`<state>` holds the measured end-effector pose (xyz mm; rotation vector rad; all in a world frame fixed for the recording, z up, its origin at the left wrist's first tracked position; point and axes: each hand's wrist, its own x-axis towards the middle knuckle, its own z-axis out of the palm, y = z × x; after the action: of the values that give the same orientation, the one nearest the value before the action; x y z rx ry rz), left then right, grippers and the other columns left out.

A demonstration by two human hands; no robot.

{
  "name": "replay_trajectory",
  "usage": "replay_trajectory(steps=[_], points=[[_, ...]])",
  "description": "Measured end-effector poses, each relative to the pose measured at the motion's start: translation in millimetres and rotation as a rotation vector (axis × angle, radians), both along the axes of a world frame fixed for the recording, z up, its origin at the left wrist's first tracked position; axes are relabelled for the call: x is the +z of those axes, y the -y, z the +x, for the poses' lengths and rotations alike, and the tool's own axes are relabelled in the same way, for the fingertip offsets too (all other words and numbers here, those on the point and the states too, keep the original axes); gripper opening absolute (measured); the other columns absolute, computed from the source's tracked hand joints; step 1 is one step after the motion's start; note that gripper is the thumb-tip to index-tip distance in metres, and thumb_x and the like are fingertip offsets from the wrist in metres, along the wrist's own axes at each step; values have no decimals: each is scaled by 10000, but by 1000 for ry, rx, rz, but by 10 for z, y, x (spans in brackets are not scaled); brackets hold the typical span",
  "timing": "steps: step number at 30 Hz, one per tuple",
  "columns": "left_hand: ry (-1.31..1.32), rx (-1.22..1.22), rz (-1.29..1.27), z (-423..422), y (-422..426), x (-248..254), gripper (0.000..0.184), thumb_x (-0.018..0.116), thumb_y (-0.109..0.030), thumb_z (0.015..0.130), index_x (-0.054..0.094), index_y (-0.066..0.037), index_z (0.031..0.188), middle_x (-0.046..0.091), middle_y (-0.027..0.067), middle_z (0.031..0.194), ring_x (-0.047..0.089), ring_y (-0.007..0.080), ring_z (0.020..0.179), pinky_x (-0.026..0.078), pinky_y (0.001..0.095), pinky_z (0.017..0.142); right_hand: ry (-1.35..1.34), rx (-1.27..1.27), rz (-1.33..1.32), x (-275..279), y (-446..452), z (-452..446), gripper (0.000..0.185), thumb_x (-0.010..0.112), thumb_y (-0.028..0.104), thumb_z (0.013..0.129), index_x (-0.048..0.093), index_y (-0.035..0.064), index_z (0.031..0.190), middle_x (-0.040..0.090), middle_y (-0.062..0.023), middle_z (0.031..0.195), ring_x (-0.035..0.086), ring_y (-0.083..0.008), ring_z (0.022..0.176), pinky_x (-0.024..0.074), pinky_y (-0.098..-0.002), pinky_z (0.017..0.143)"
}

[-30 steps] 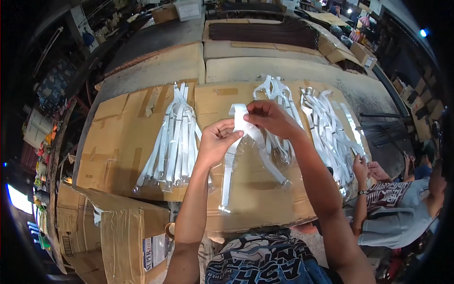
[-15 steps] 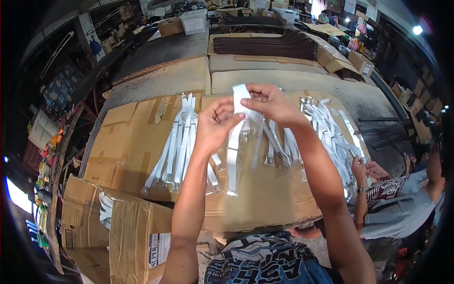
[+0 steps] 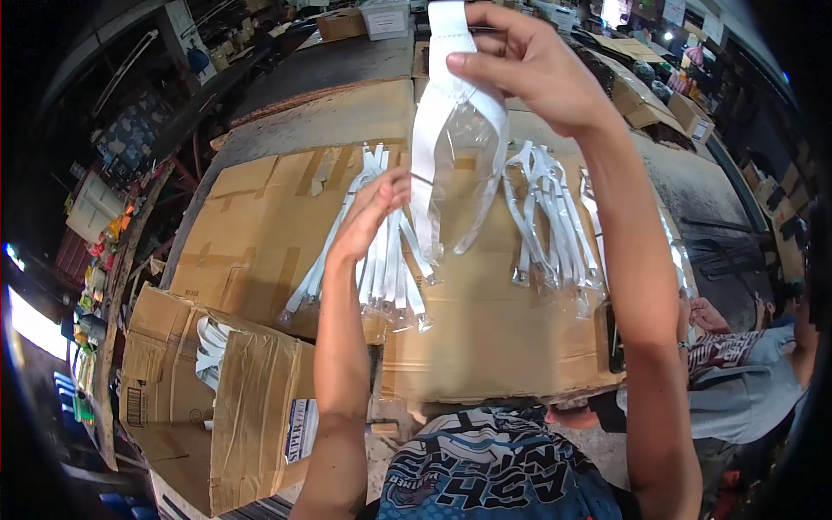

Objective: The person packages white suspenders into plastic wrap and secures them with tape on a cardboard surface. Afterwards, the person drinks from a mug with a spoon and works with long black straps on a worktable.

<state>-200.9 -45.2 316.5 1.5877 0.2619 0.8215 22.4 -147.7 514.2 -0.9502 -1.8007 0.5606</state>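
Observation:
My right hand [image 3: 537, 65] is raised and pinches a pair of white suspenders [image 3: 451, 74] near its stitched join, thumb in front. Its two straps hang down, with clear plastic on their lower parts. My left hand [image 3: 373, 212] is beside the left strap, fingers stretched out and loosely together; whether the fingertips touch the strap I cannot tell. Behind and below my left hand lies a bundle of white suspenders [image 3: 381, 269] with metal clips and clear plastic. A second bundle of suspenders [image 3: 550, 212] rests to the right of the hanging straps.
Flattened cardboard [image 3: 234, 217] covers the worktable. An open carton [image 3: 256, 416] with white straps inside stands at the lower left. A co-worker in a grey shirt [image 3: 737, 381] is at the right edge. Boxes [image 3: 386, 17] stand at the far end.
My right hand has lifted the suspenders up and away, and the straps have separated. My left hand has come off the top and moved down beside the left strap. The view has shifted.

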Motion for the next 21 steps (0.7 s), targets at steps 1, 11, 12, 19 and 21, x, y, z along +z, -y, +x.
replay_trajectory(steps=[1,11,12,19,21], points=[[33,-9,-40,-68,-25,-150,926,455,-721,881,424,53,1388,567,171,1307,507,241,1244,356,383,1076,-13,116,-43,135,-82,-7,377,611,-19,910,500,17,1268,672,-9,920,564,-25,706,423,-173,580],[-32,-558,-245,-178,18,-179,1078,262,-813,853,295,77,1460,340,228,1511,349,304,1404,248,396,1162,-116,455,62,697,-282,-280,570,562,-86,871,344,-13,1392,692,-173,948,690,-195,799,567,-257,601],[-118,-532,-263,-146,77,-163,1087,269,-813,851,285,87,1459,336,238,1510,347,317,1403,247,404,1164,-182,480,57,725,-288,-278,597,568,-76,873,323,-6,1413,683,-171,963,681,-189,782,564,-256,598],[95,-924,-428,-128,486,-511,1537,145,-1049,452,197,87,1486,269,293,1518,293,376,1416,172,455,1179,-300,626,-22,746,-603,-200,664,545,-69,881,262,29,1474,644,-179,1035,667,-194,805,575,-295,677],[206,-905,-610,-292,587,-731,1541,136,-1051,438,188,66,1498,282,287,1514,306,384,1407,169,489,1173,-402,366,-54,575,-914,-168,663,526,-81,877,264,34,1474,639,-181,1045,669,-205,828,580,-311,718]])
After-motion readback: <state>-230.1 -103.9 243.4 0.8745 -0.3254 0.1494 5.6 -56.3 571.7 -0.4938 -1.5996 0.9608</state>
